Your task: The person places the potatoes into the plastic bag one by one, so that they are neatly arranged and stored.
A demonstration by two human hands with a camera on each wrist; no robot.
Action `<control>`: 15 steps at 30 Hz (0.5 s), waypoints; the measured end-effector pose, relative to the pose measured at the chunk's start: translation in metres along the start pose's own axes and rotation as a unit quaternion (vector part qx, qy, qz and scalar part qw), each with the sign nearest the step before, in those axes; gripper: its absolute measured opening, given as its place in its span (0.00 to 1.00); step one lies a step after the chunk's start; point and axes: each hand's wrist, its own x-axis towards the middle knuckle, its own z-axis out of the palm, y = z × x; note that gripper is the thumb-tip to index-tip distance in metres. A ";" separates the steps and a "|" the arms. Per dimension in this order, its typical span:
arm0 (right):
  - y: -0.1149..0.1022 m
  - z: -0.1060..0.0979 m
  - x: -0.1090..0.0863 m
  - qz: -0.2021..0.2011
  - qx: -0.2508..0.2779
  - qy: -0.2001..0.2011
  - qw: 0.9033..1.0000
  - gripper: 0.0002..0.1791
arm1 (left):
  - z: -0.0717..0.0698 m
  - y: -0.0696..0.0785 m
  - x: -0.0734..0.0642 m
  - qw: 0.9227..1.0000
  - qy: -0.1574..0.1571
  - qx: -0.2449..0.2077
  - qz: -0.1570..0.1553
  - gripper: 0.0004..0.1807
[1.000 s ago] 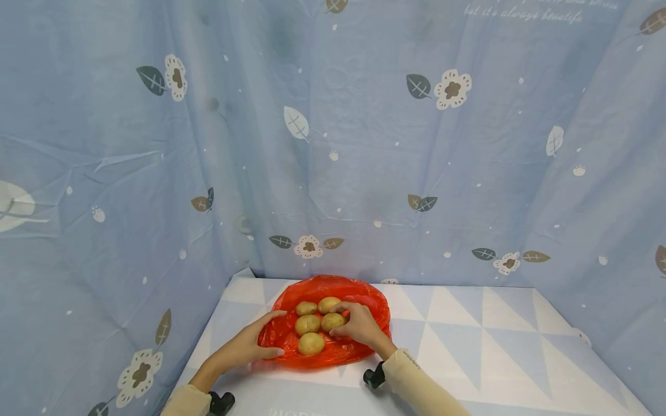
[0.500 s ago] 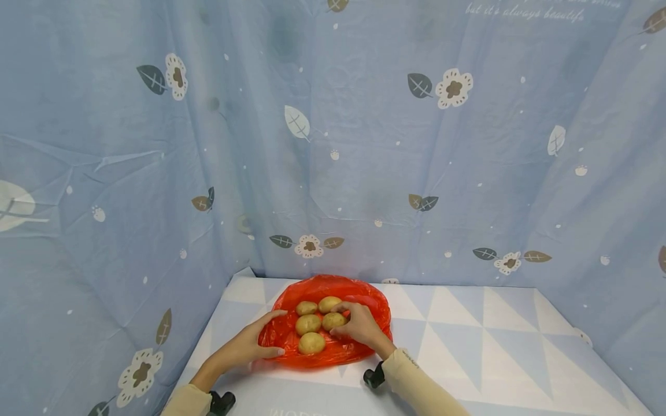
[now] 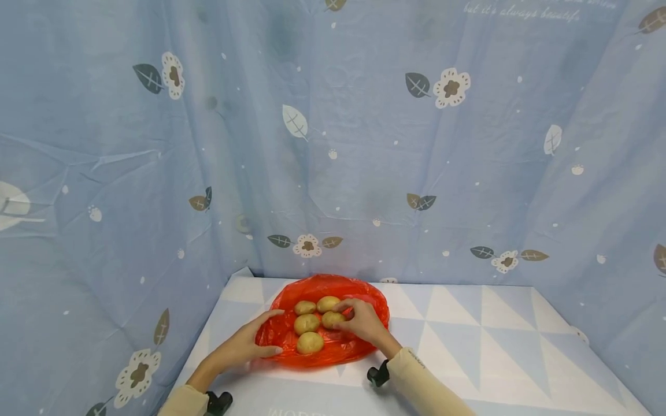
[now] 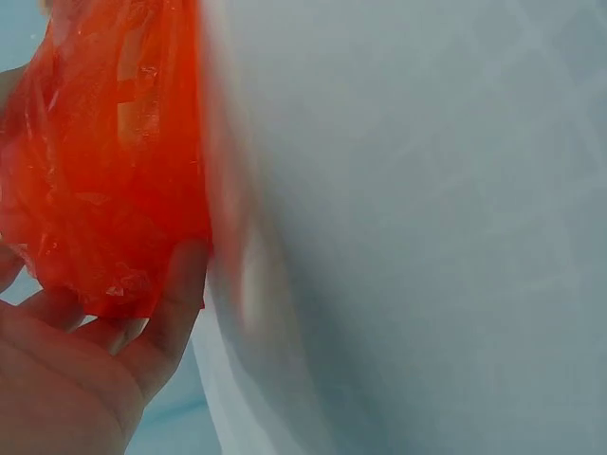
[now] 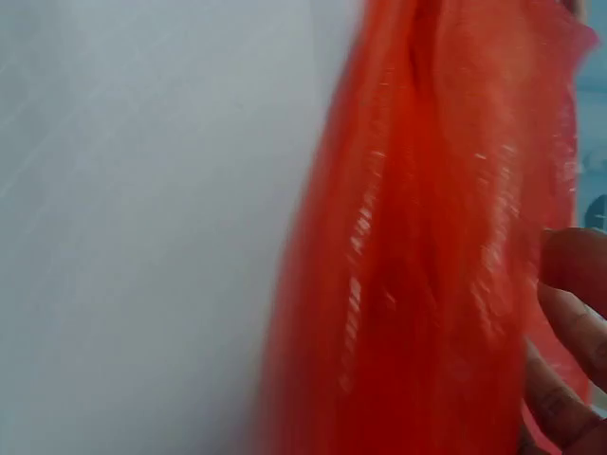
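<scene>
A red plastic bag (image 3: 359, 346) lies spread wide on the table, its mouth upward. Several potatoes sit inside; the frontmost potato (image 3: 310, 342) is the nearest to me. My right hand (image 3: 364, 320) reaches over the bag's right side, thumb and fingers about the right-hand potato (image 3: 332, 320). At the left side my left hand (image 3: 241, 344) holds the bag, its fingers and thumb spread round the outer wall. Red plastic (image 4: 104, 180) fills the space by the left hand (image 4: 71, 379) in the left wrist view. The right wrist view hides the potatoes behind the bag wall (image 5: 427, 237).
The table (image 3: 468, 341) wears a white and pale blue triangle-patterned cloth. A blue curtain (image 3: 364, 144) with leaves and flowers rises behind the table and along its left side. Black wrist mounts (image 3: 378, 374) sit under both forearms.
The right hand has shifted slightly, its thumb now higher against the right-hand potato. The left hand, the bag and the potatoes stay as they were.
</scene>
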 end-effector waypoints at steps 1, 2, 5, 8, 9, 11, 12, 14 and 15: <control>-0.001 -0.003 -0.002 -0.001 0.003 0.003 1.000 0.19 | 0.000 0.001 0.000 1.000 0.004 0.002 0.000 0.46; -0.002 -0.007 -0.004 -0.004 0.008 0.006 1.000 0.19 | -0.001 0.001 -0.001 1.000 0.010 0.007 -0.001 0.45; -0.004 -0.022 -0.011 -0.010 0.024 0.017 1.000 0.17 | -0.003 0.005 -0.003 0.999 0.034 0.032 0.007 0.43; -0.007 -0.040 -0.020 -0.014 0.029 0.036 0.999 0.14 | -0.006 0.011 -0.004 0.996 0.062 0.064 0.021 0.40; -0.007 -0.047 -0.023 -0.014 0.025 0.043 0.999 0.14 | -0.007 0.012 -0.004 0.994 0.071 0.073 0.025 0.39; -0.008 -0.060 -0.029 -0.011 0.022 0.057 0.998 0.13 | -0.009 0.016 -0.003 0.992 0.087 0.089 0.031 0.37; -0.008 -0.067 -0.033 -0.008 0.019 0.062 0.998 0.13 | -0.010 0.018 -0.003 0.990 0.094 0.094 0.036 0.36; -0.006 -0.080 -0.040 -0.003 0.009 0.074 0.997 0.13 | -0.012 0.021 -0.002 0.987 0.108 0.106 0.047 0.34; -0.004 -0.086 -0.045 -0.001 0.003 0.080 0.997 0.13 | -0.013 0.022 -0.002 0.985 0.114 0.114 0.057 0.34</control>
